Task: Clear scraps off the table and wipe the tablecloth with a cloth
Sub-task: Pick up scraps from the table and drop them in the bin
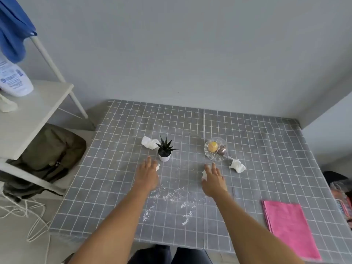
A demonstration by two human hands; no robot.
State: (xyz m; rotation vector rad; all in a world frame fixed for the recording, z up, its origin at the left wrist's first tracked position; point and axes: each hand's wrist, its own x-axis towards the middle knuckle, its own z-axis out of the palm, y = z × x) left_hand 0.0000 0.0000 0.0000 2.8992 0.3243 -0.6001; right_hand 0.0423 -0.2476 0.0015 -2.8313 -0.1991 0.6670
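Observation:
A grey checked tablecloth point(266, 149) covers the table. Crumpled white paper scraps lie on it: one point(149, 142) left of the small potted plant point(164, 152), one point(237, 165) right of the glass bowl point(215, 158). My left hand point(147, 174) reaches forward with straight fingers over a small scrap point(157, 167) that peeks out by the pot. With fingers extended, my right hand point(213, 180) lies over another scrap point(204, 174) showing at its thumb side. White crumbs point(171, 197) are scattered between my forearms. A folded pink cloth point(287, 225) lies at the front right.
The bowl holds a yellow item and a brown one. Left of the table stands a white shelf point(38, 103) with a white bottle point(13, 77), a dark backpack point(51, 157) below it and white cords point(28, 212) on the floor. A wall runs behind the table.

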